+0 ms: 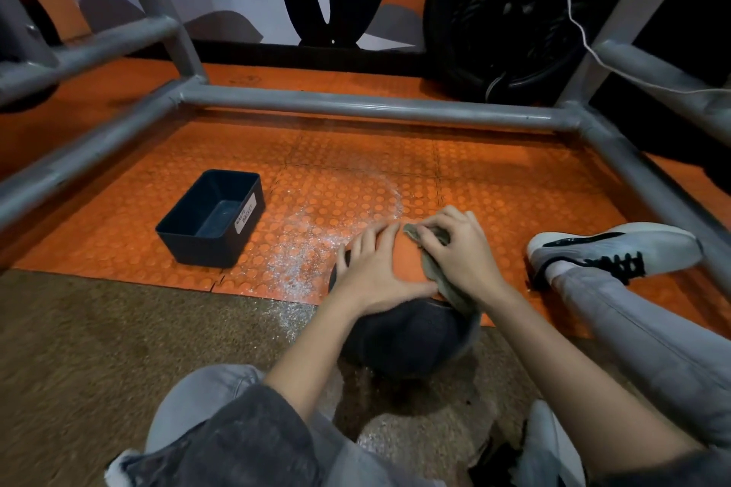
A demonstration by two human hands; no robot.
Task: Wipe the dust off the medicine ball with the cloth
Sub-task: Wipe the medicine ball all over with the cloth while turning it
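Note:
The medicine ball [407, 336] sits on the floor between my knees; it is black with an orange panel on top. My left hand [375, 273] lies flat on its upper left side, fingers straight and spread. A grey-green cloth [447, 285] is pressed onto the ball's upper right side by my right hand [459, 249], whose fingers curl over it. The cloth's lower end trails down the right of the ball. White dust [312, 241] is scattered on the floor to the left of the ball.
A dark blue bin [186, 237] with a white label stands on the orange studded mat [494, 186] to the left. Grey metal frame bars [375, 105] surround the mat. My right leg and white shoe [613, 249] stretch out at right. A black tyre [510, 12] leans at the back wall.

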